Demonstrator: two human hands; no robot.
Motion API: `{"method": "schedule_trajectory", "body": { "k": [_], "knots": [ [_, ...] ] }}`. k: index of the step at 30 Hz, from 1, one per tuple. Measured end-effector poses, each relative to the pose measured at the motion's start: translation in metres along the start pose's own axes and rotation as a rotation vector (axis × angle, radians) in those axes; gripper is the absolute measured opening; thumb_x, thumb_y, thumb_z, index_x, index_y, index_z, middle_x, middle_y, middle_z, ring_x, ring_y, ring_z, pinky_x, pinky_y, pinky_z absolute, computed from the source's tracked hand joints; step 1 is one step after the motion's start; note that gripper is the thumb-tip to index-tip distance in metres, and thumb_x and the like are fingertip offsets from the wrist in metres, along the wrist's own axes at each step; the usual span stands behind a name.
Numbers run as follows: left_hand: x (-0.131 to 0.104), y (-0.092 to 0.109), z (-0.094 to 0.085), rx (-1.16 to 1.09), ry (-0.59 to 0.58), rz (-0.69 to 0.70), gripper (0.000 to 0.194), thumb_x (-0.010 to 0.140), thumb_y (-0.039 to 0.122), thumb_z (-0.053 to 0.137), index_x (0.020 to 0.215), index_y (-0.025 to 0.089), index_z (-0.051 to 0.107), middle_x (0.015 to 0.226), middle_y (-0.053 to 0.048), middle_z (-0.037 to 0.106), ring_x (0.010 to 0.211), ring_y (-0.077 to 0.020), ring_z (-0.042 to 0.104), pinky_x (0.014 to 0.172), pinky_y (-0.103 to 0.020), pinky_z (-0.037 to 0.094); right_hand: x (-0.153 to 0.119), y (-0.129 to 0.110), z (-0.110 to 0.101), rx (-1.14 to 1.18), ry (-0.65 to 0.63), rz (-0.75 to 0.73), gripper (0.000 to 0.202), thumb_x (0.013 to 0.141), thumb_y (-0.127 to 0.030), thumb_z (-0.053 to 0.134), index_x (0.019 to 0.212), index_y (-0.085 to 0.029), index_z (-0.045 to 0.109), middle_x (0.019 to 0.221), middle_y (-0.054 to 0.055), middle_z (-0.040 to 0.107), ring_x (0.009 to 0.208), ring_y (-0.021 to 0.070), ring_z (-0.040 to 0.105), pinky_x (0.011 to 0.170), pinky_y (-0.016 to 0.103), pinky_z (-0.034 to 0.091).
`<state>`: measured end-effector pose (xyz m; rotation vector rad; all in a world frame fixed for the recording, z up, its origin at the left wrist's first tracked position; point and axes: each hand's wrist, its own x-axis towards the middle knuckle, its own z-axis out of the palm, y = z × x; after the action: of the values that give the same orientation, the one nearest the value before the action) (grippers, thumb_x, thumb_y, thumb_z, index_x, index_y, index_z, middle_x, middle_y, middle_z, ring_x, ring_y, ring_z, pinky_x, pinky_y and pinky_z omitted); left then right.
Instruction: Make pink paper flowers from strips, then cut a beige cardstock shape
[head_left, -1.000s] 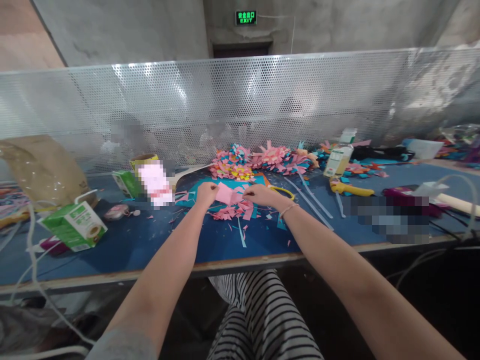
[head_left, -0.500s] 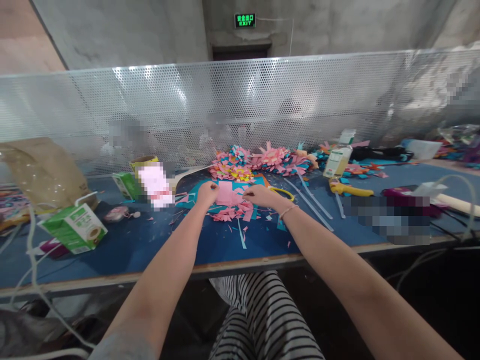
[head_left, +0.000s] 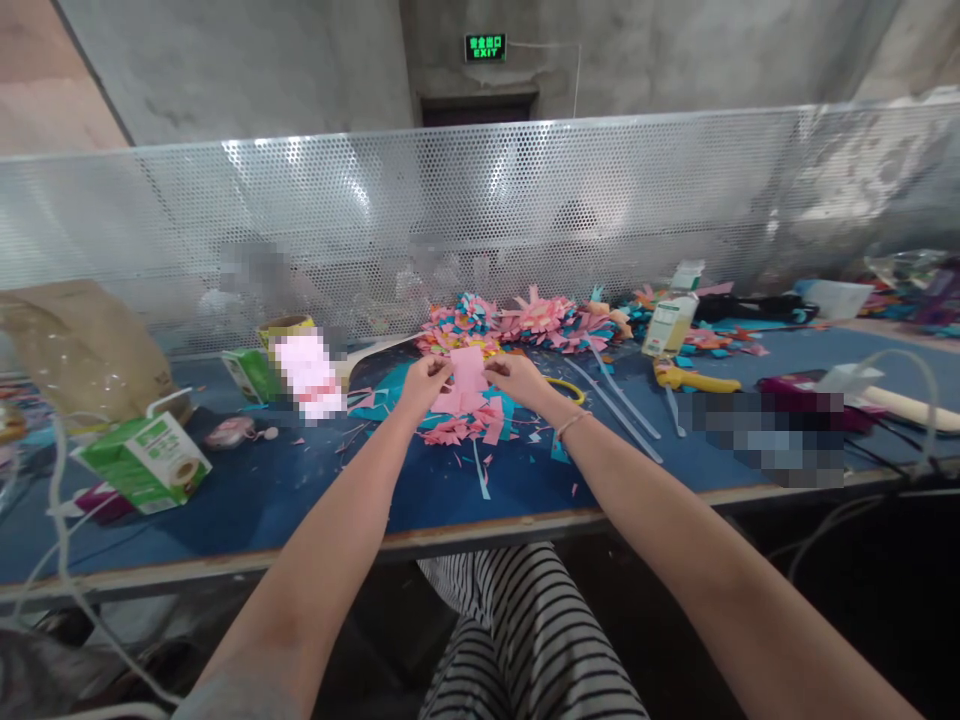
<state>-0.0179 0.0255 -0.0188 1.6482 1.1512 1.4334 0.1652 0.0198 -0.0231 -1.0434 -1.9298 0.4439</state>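
A small pink sheet of paper (head_left: 468,370) is stretched between my two hands above the table. Its left edge is pinched by my left hand (head_left: 430,378), fingers closed. On the other side, my right hand (head_left: 516,378) pinches the right edge. Below the sheet lie cut pink paper pieces (head_left: 450,431) on a larger teal sheet (head_left: 390,395). Just behind my hands is a heap of pink, blue and yellow fringed paper (head_left: 540,318). A yellow ring-shaped handle (head_left: 568,388) shows to the right of my right hand.
Clear glue sticks (head_left: 626,410) and a yellow-handled glue gun (head_left: 697,379) lie to the right. A green drink carton (head_left: 150,458), a phone with a lit screen (head_left: 309,372) and a brown paper bag (head_left: 90,350) stand left. A perforated metal screen (head_left: 360,220) borders the back.
Both hands have closed on the pink sheet, which is now raised and held between them. Half a second ago the right hand was apart from it, over the pink pieces.
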Motion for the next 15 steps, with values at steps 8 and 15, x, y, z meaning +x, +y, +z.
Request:
{"method": "schedule_trajectory", "body": {
  "k": [8, 15],
  "knots": [
    [-0.004, 0.002, 0.008, -0.118, -0.031, -0.057, 0.033, 0.048, 0.029, 0.079, 0.068, 0.014, 0.057, 0.061, 0.0, 0.059, 0.055, -0.0107, 0.056, 0.059, -0.028, 0.05, 0.001, 0.001, 0.015, 0.316, -0.052, -0.047, 0.029, 0.076, -0.028, 0.054, 0.102, -0.016, 0.057, 0.068, 0.0, 0.058, 0.058, 0.0125, 0.057, 0.055, 0.026, 0.048],
    [-0.014, 0.015, 0.016, -0.436, -0.233, -0.208, 0.026, 0.058, 0.03, 0.074, 0.076, 0.014, 0.064, 0.074, -0.004, 0.066, 0.065, -0.0142, 0.062, 0.067, -0.031, 0.051, 0.002, 0.006, 0.018, 0.286, -0.019, -0.037, 0.052, 0.068, -0.024, 0.062, 0.117, -0.017, 0.046, 0.06, -0.006, 0.05, 0.053, 0.0106, 0.05, 0.052, 0.025, 0.044]
  ]
}}
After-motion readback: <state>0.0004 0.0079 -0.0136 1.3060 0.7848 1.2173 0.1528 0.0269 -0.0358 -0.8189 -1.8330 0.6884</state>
